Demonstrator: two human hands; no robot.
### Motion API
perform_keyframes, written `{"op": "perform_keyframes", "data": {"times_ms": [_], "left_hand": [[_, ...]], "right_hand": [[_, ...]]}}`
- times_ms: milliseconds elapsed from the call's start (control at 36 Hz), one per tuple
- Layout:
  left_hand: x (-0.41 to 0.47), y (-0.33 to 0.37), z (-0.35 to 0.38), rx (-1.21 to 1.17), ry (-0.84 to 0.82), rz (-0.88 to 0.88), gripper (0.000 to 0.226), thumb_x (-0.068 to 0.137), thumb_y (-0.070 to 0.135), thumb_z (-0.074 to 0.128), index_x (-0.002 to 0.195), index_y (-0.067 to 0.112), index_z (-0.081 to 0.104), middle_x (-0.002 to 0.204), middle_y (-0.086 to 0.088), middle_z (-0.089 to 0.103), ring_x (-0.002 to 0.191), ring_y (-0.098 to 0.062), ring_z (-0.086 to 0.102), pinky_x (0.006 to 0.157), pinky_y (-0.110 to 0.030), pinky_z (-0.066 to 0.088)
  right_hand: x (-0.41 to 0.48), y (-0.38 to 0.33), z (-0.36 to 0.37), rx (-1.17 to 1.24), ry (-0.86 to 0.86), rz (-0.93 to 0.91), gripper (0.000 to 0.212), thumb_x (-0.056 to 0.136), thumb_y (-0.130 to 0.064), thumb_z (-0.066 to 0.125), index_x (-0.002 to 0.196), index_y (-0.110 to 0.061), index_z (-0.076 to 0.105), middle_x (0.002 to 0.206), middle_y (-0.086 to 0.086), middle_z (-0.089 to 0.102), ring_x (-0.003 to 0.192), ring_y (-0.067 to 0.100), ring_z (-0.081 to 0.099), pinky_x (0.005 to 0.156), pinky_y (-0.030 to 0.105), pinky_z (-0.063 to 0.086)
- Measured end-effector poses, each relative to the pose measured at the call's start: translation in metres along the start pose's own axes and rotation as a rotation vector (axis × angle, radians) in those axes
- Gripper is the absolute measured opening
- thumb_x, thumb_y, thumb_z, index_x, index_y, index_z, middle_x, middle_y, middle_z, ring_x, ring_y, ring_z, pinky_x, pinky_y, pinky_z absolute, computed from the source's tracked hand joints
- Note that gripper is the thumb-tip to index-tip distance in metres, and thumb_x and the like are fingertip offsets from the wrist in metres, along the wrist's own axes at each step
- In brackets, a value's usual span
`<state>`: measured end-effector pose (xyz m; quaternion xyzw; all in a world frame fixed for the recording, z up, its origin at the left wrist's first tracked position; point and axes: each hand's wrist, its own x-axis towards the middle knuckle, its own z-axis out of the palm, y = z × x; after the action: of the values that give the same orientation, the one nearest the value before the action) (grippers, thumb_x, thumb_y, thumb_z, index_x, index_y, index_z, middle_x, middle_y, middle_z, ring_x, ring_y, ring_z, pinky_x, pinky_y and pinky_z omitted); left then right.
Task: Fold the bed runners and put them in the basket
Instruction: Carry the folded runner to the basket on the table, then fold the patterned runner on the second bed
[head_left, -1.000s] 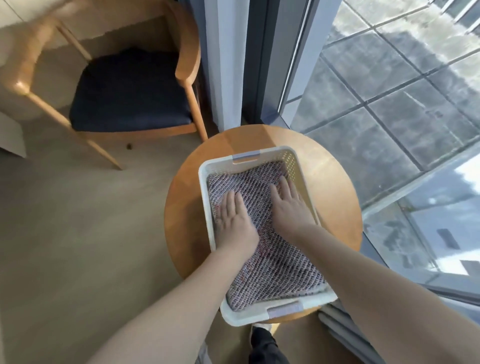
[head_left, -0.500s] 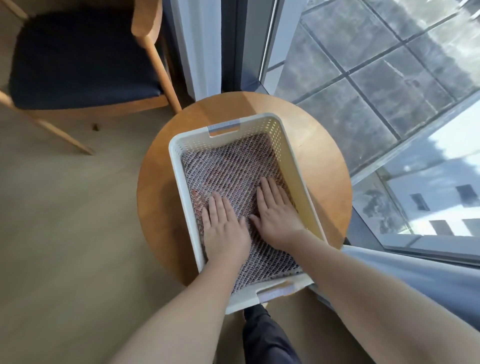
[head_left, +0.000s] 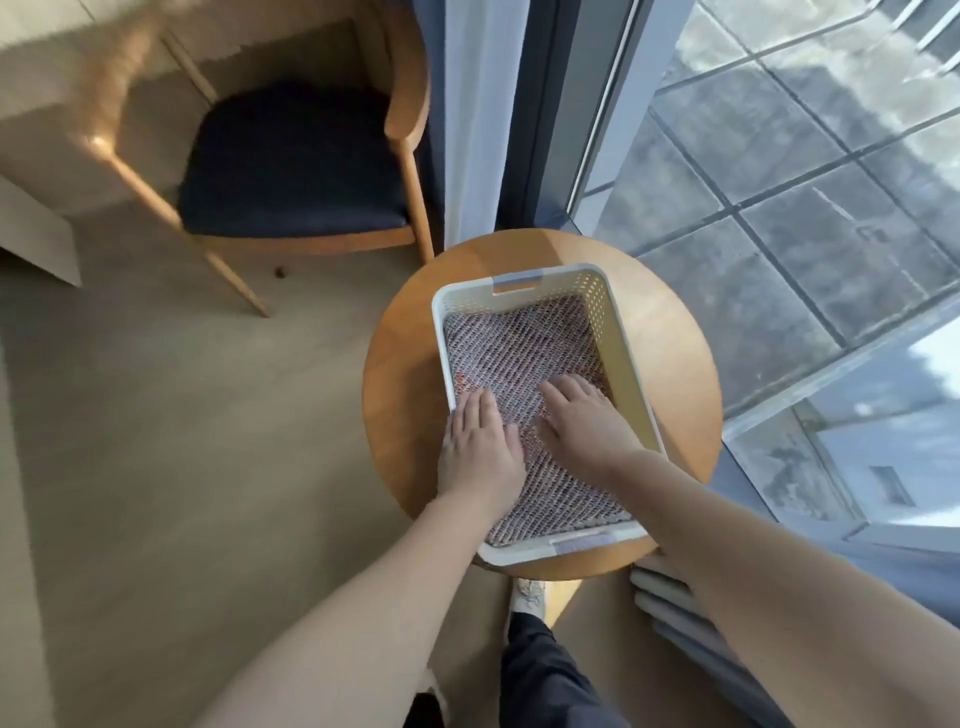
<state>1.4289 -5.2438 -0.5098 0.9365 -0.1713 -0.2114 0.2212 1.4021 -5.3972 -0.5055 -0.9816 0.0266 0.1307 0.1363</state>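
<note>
Pressing palm-down with the left grip: spread wide and flat, fingers straight, nothing held. Pressing the same way with the right grip: wide and flat too, fingertips a little blurred, nothing pinched. Side by side, close but apart, the left just inside the basket's left wall, the right nearer the middle and short of the right wall.

Directly beneath both palms, the folded bed runner, already down inside the white basket and covering its floor from wall to wall. Long axis of runner and basket alike pointing away from the body, slightly tilted, near end off to the right. Both grips on the near half; far half untouched, straight ahead of the fingertips. Right grip a shade further in than the left, so marginally nearer that far end.

Judging from this layout: placing as good as done, only smoothing left. Probably either a slide forward along the long axis or a plain lift up and out. Better lifted cleanly, to avoid dragging the fold open.

Further out: basket on a round wooden tabletop, a wooden chair with a dark seat beyond on the left, and a glass window on the right.
</note>
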Motion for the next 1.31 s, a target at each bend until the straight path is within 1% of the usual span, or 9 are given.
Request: {"op": "perform_keyframes", "data": {"times_ms": [83, 278, 389, 500, 722, 834, 973, 1167, 1306], "left_hand": [[-0.024, -0.019, -0.062, -0.025, 0.11, -0.019, 0.054, 0.099, 0.037, 0.027, 0.146, 0.011, 0.023, 0.153, -0.009, 0.026, 0.141, -0.023, 0.019, 0.115, -0.038, 0.012], [-0.109, -0.099, -0.187, -0.042, 0.365, -0.133, 0.048, 0.097, 0.036, 0.033, 0.138, 0.011, 0.041, 0.143, -0.008, 0.043, 0.131, -0.025, 0.036, 0.107, -0.038, 0.029], [-0.173, -0.142, -0.237, -0.118, 0.551, -0.244, 0.044, 0.097, 0.035, 0.036, 0.132, 0.012, 0.047, 0.135, -0.006, 0.049, 0.123, -0.024, 0.044, 0.103, -0.038, 0.036], [-0.244, -0.175, -0.261, -0.165, 0.723, -0.377, 0.043, 0.097, 0.036, 0.037, 0.132, 0.013, 0.046, 0.131, -0.004, 0.049, 0.118, -0.024, 0.049, 0.1, -0.038, 0.039], [-0.391, -0.194, -0.24, -0.172, 0.983, -0.802, 0.045, 0.098, 0.038, 0.037, 0.135, 0.014, 0.046, 0.136, -0.001, 0.05, 0.125, -0.016, 0.044, 0.104, -0.031, 0.035], [-0.464, -0.188, -0.211, -0.211, 1.102, -0.978, 0.041, 0.098, 0.036, 0.039, 0.133, 0.016, 0.046, 0.133, 0.001, 0.05, 0.122, -0.013, 0.044, 0.098, -0.021, 0.032], [-0.55, -0.174, -0.173, -0.242, 1.208, -1.173, 0.042, 0.098, 0.037, 0.039, 0.134, 0.015, 0.044, 0.136, 0.0, 0.047, 0.124, -0.016, 0.043, 0.102, -0.03, 0.036], [-0.647, -0.17, -0.125, -0.306, 1.329, -1.317, 0.043, 0.097, 0.039, 0.039, 0.133, 0.017, 0.046, 0.136, 0.003, 0.048, 0.123, -0.014, 0.045, 0.097, -0.024, 0.033], [-0.714, -0.187, -0.1, -0.342, 1.327, -1.332, 0.043, 0.097, 0.04, 0.039, 0.134, 0.019, 0.044, 0.136, 0.005, 0.047, 0.122, -0.013, 0.045, 0.098, -0.029, 0.037]], "right_hand": [[0.001, -0.042, -0.042, 0.05, 0.137, -0.036, 0.04, 0.098, -0.036, 0.041, 0.129, -0.012, 0.049, 0.129, 0.01, 0.053, 0.12, 0.029, 0.048, 0.103, 0.041, 0.039], [-0.007, -0.17, -0.118, 0.287, 0.351, -0.196, 0.028, 0.093, -0.023, 0.053, 0.117, -0.008, 0.06, 0.109, 0.013, 0.062, 0.099, 0.035, 0.057, 0.083, 0.043, 0.047], [-0.016, -0.246, -0.142, 0.338, 0.356, -0.408, 0.012, 0.09, -0.016, 0.053, 0.091, -0.006, 0.059, 0.087, 0.01, 0.06, 0.079, 0.029, 0.057, 0.066, 0.04, 0.048], [-0.02, -0.311, -0.153, 0.321, 0.314, -0.604, 0.014, 0.093, -0.016, 0.053, 0.091, -0.005, 0.061, 0.085, 0.009, 0.061, 0.077, 0.025, 0.058, 0.067, 0.041, 0.051], [-0.043, -0.424, -0.148, 0.381, 0.106, -1.015, 0.012, 0.091, -0.012, 0.059, 0.095, -0.007, 0.07, 0.085, 0.006, 0.067, 0.081, 0.025, 0.063, 0.071, 0.035, 0.05], [-0.076, -0.473, -0.122, 0.333, -0.017, -1.209, 0.014, 0.091, -0.014, 0.059, 0.099, -0.01, 0.07, 0.082, 0.001, 0.066, 0.081, 0.024, 0.062, 0.069, 0.028, 0.043], [-0.14, -0.521, -0.086, 0.285, -0.158, -1.385, 0.016, 0.092, -0.022, 0.056, 0.099, -0.016, 0.069, 0.076, -0.008, 0.061, 0.073, 0.018, 0.06, 0.064, 0.027, 0.04], [-0.227, -0.571, -0.049, 0.214, -0.3, -1.55, 0.018, 0.092, -0.02, 0.056, 0.105, -0.015, 0.068, 0.091, -0.002, 0.066, 0.082, 0.016, 0.062, 0.073, 0.03, 0.048], [-0.29, -0.616, -0.016, 0.197, -0.308, -1.617, 0.017, 0.094, -0.019, 0.053, 0.102, -0.015, 0.067, 0.089, -0.003, 0.064, 0.082, 0.015, 0.059, 0.069, 0.027, 0.043]]}}
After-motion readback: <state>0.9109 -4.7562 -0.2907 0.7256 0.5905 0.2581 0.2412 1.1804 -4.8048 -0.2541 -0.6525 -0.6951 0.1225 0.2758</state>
